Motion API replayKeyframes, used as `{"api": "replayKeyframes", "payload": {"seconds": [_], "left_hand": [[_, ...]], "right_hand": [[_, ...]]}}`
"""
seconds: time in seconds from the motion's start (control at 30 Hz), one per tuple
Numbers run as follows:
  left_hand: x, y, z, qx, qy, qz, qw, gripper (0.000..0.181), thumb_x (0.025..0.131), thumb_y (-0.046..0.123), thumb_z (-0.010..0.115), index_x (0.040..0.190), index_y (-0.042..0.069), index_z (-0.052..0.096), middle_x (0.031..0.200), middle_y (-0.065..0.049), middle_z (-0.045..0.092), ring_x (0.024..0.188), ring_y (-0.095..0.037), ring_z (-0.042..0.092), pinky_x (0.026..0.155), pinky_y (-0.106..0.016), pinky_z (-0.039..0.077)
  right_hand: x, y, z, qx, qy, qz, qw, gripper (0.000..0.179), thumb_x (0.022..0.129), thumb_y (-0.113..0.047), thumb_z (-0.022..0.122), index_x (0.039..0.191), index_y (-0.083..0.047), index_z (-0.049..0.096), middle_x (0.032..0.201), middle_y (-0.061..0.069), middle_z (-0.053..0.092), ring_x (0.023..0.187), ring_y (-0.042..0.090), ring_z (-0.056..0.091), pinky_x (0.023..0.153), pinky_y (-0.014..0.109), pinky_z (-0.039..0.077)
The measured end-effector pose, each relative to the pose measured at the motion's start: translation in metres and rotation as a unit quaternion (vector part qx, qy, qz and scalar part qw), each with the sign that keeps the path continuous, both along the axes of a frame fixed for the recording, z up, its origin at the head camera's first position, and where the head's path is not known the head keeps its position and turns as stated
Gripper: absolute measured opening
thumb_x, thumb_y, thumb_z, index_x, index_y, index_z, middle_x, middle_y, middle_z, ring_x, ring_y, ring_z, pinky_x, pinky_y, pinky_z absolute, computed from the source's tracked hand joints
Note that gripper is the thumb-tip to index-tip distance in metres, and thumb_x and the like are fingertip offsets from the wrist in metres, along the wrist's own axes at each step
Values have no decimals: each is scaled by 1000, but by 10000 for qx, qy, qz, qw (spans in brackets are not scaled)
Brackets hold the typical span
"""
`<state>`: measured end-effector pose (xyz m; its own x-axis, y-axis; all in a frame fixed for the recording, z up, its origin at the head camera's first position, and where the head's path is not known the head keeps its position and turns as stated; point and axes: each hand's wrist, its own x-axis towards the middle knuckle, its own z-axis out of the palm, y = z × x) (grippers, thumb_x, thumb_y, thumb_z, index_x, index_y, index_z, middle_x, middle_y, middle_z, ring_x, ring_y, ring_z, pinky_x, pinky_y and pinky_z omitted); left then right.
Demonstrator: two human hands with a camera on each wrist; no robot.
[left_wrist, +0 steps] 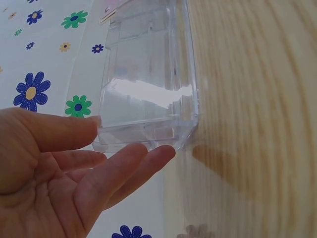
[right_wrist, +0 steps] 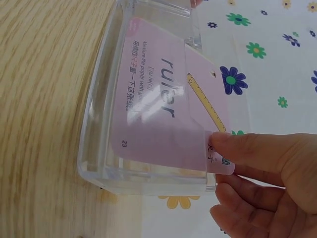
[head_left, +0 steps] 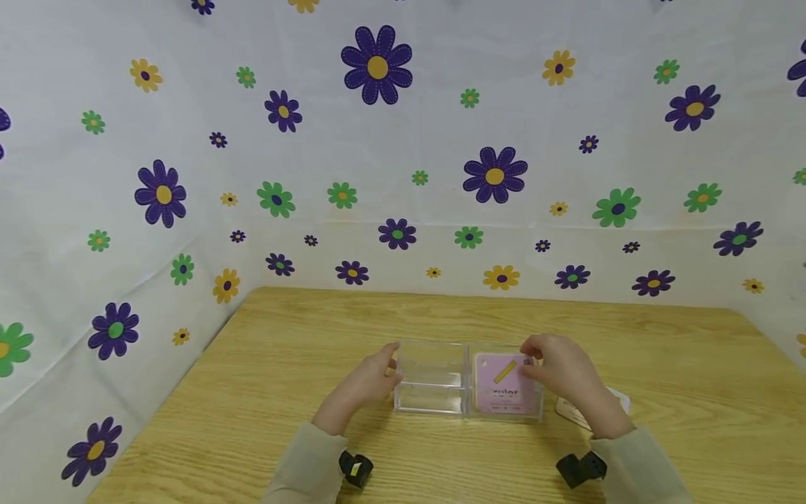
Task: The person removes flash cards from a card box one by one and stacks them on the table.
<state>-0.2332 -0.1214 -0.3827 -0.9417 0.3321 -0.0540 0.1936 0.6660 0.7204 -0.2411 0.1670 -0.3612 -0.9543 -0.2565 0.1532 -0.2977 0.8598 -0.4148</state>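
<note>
Pink ruler card [head_left: 497, 385] sits in the right half of a clear box [head_left: 434, 400], corner pinched by your right hand [head_left: 567, 367]. Your left hand [head_left: 362, 386] touches the box's left end, fingers relaxed; so lightly braced, it might slide if the card snags.

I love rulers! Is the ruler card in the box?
Partly in: much of the card shows through the clear box; its top pokes out.

My card [right_wrist: 163, 124] is pink with a yellow printed ruler [right_wrist: 205, 102]; my sleeves [head_left: 310, 465] beige, the table [head_left: 453, 462] tan-grained, the backdrop [head_left: 415, 133] white with purple, green, yellow flowers [head_left: 378, 67]
</note>
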Motion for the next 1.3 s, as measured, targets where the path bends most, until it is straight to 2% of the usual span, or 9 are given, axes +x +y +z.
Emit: {"api": "replayKeyframes", "payload": {"seconds": [0.2, 0.57, 0.8, 1.07, 1.3], "left_hand": [[-1, -2, -1, -85, 80, -32, 9999, 53, 89, 2, 48, 134, -8, 23, 116, -27, 48, 71, -18, 55, 55, -28, 44], [-1, -3, -1, -62, -51, 16, 10000, 53, 90, 4, 47, 136, -6, 21, 119, -27, 46, 66, -16, 51, 52, -27, 40], [0, -2, -1, 18, -95, -15, 10000, 53, 90, 3, 47, 135, -8, 21, 118, -28, 46, 76, -21, 57, 59, -30, 46], [0, -2, -1, 22, -101, 2, 9999, 53, 90, 3, 47, 135, -7, 21, 118, -28, 46, 80, -23, 57, 61, -31, 47], [-1, -2, -1, -31, -43, 45, 10000, 53, 90, 2, 47, 135, -8, 22, 117, -27, 47, 81, -22, 56, 61, -31, 46]], "right_hand": [[0, -1, 1, 6, -18, -20, 10000, 21, 74, -12, 71, 91, -1, 64, 85, 7, 62, 78, 21, 55, 69, 39, 46], [0, 0, 1, -68, -5, -15, 10000, 19, 75, -11, 69, 91, -1, 64, 84, 7, 61, 77, 21, 55, 69, 39, 46], [-1, 1, -2, 20, 138, 40, 9999, 15, 76, -10, 69, 88, -1, 64, 80, 5, 60, 74, 20, 54, 66, 38, 46], [-3, 2, -1, -72, 56, -22, 10000, 13, 77, -9, 67, 88, -2, 64, 78, 4, 59, 72, 19, 52, 64, 35, 46], [-1, 2, 3, -255, 176, 7, 9995, 11, 78, -6, 65, 87, 0, 63, 77, 5, 60, 71, 19, 54, 61, 33, 46]]}}
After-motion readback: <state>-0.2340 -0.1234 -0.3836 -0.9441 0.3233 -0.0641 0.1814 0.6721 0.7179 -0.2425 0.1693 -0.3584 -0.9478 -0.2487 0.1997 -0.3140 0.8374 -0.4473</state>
